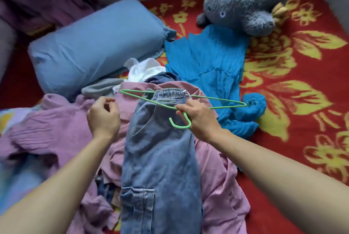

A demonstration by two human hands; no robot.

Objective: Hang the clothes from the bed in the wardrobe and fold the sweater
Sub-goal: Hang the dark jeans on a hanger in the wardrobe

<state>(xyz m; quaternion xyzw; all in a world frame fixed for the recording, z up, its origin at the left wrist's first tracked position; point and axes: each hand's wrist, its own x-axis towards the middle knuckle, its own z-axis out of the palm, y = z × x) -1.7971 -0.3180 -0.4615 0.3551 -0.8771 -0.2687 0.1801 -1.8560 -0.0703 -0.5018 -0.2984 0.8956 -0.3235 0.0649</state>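
Light blue jeans (160, 158) lie lengthwise on a pile of clothes on the bed, with the elastic waistband at the far end. A green wire hanger (217, 99) lies across the waistband, its lower bar over the denim. My right hand (198, 118) grips the hanger at its neck, the hook curling toward me. My left hand (103, 116) hovers left of the jeans, fingers loosely curled, holding nothing. Under the jeans lies a pink shirt (217, 177). A mauve ribbed sweater (47, 126) spreads to the left. A bright blue crinkled garment (211, 63) lies beyond.
A blue pillow (94, 44) lies at the far left of the bed. A grey plush toy (249, 1) sits at the far right. The red bedsheet with yellow flowers (302, 92) shows on the right. White and grey garments (143, 71) are bunched behind the pile.
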